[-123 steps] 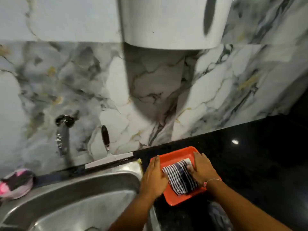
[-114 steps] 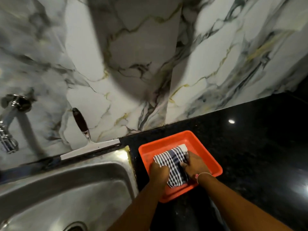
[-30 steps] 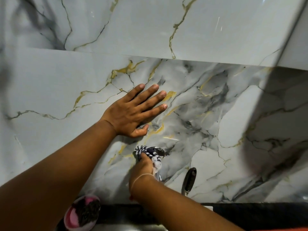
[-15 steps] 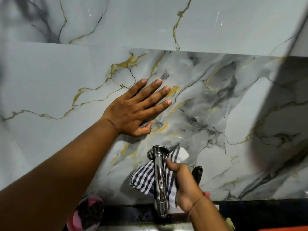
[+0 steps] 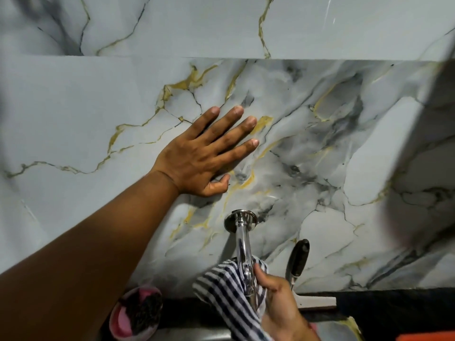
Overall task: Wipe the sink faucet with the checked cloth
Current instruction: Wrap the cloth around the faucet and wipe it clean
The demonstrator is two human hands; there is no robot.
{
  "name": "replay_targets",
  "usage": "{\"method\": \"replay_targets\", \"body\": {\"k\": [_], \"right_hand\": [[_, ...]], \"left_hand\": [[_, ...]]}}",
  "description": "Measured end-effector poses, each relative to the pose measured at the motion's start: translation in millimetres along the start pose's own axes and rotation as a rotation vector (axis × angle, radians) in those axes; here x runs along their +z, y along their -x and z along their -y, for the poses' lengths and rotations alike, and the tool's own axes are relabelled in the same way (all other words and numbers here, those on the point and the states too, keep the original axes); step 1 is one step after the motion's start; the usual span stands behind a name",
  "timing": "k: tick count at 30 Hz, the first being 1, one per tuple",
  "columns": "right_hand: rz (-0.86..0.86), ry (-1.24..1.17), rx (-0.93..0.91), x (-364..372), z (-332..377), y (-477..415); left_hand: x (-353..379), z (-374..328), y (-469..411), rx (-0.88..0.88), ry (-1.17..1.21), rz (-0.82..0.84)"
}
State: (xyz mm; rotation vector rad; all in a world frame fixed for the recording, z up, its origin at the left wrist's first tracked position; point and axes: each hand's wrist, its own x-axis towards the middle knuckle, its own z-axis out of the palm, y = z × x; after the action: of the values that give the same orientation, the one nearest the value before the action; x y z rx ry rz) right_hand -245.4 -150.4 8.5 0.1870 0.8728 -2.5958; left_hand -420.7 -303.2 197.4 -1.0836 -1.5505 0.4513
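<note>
We brace against the marble wall [image 5: 320,143] with our left hand [image 5: 197,156], fingers spread flat and holding nothing. Below it, the faucet [image 5: 242,242] juts from its wall flange toward us, long axis running down the view toward the sink. The checked cloth [image 5: 226,294] wraps its lower stretch, pinched closed in our right hand [image 5: 278,308], the nearer 1. The bare upper pipe and flange lie straight up-view from that hand, so we judge the next stroke follows the pipe.

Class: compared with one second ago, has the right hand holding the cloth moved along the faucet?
Yes. The right hand and checked cloth moved down the faucet, away from its wall flange.
</note>
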Motion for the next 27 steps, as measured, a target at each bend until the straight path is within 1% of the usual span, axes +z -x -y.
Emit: {"method": "replay_targets", "body": {"k": [2, 4, 5, 8, 9, 10, 11, 12, 13, 14, 15, 16, 17, 18, 19, 21, 22, 23, 24, 26, 27], "right_hand": [[-0.112, 0.024, 0.004, 13.7, 20.2, -12.4], [-0.157, -0.032, -0.007, 27.7, 31.7, -20.6], [-0.199, -0.002, -0.009, 28.3, 32.9, -21.6], [-0.409, 0.12, 0.053, 27.2, 13.4, 1.3], [-0.555, 0.212, 0.016, 26.3, 4.8, 7.1], [-0.703, 0.295, -0.096, 29.3, -3.4, 9.3], [-0.742, 0.389, -0.269, 35.3, -7.1, 11.9], [-0.752, 0.574, -0.45, 46.2, -10.2, 14.2], [-0.737, 0.762, -0.569, 58.3, -13.0, 13.0], [-0.731, 1.08, -0.694, 70.7, -12.5, 13.5], [-0.652, 1.262, -0.768, 87.6, -8.3, 10.6], [-0.604, 1.546, -0.753, 98.4, -5.9, 4.9], [-0.601, 1.805, -0.683, 103.6, -2.2, -0.4], [-0.574, 1.994, -0.591, 106.4, -1.1, 0.1], [-0.572, 2.111, -0.528, 106.1, -2.5, 8.1], [-0.508, 2.251, -0.454, 91.3, -18.0, 29.2], [-0.472, 2.335, -0.467, 83.7, -25.9, 37.5], [-0.473, 2.393, -0.548, 78.4, -27.6, 43.0], [-0.454, 2.429, -0.586, 76.3, -21.7, 40.1], [-0.379, 2.396, -0.556, 89.6, 5.5, 23.1], [-0.396, 2.363, -0.521, 101.3, 19.3, 14.9]], "left_hand": [[-1.7, 1.7, -1.0, 0.002, -0.003, 0.005], [-2.9, 2.0, -1.1, 0.005, 0.004, 0.011], [-3.4, 1.6, -1.1, 0.007, 0.006, 0.012], [-1.9, 0.3, -0.4, 0.004, 0.01, -0.001], [-1.3, 0.1, -0.2, 0.005, 0.012, -0.007], [-0.8, 0.4, -0.2, 0.003, 0.013, -0.013], [-0.5, 1.0, -0.3, 0.002, 0.012, -0.014], [-0.9, 1.1, -0.3, 0.001, 0.015, -0.012], [-1.0, 0.7, -0.2, 0.0, 0.018, -0.008], [-0.9, 0.3, -0.2, 0.0, 0.019, -0.003], [-1.2, -0.2, -0.2, -0.001, 0.018, 0.004], [-1.7, -0.1, -0.5, -0.002, 0.018, 0.009], [-1.8, 0.0, -0.6, -0.002, 0.02, 0.013], [-2.1, 0.2, -0.3, -0.002, 0.022, 0.014], [-2.4, 0.5, 0.1, -0.002, 0.025, 0.013], [-2.7, 0.3, 0.4, -0.003, 0.033, 0.002], [-3.0, -0.1, 0.8, -0.002, 0.036, 0.001], [-3.1, -0.5, 0.9, 0.0, 0.041, 0.0], [-2.6, 0.3, 0.5, 0.001, 0.042, -0.004], [-2.2, 1.9, -0.1, -0.001, 0.027, -0.013], [-2.4, 2.1, -0.5, 0.001, 0.023, -0.016]]}}
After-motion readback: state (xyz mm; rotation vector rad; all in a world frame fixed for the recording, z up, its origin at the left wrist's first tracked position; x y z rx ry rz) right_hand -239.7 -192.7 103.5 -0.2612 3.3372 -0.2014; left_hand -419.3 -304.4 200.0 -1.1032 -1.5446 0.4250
